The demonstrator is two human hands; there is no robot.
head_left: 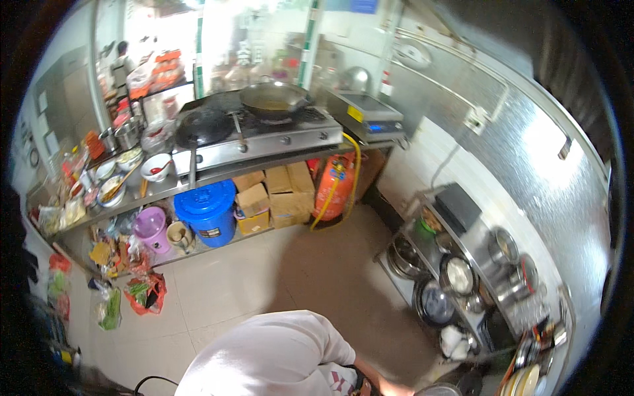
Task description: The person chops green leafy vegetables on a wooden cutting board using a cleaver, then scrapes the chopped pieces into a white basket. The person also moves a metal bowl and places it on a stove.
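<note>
A white-shirted shoulder and sleeve [271,353] fill the bottom middle, and a bare forearm reaches from the sleeve toward the lower right. By its place it looks like my left arm. Only a sliver of my left hand [396,390] shows at the lower edge, its fingers cut off. Right beside it is the rim of a round metal vessel [438,391]; whether the hand touches it I cannot tell. My right hand is out of view.
A gas stove [257,148] with a wok [273,99] stands on the far counter. Below are a blue lidded bucket [206,211], cardboard boxes [290,195] and an orange gas cylinder [335,185]. A shelf rack [462,251] holding pots is at right. Bagged greens [145,292] lie on the floor.
</note>
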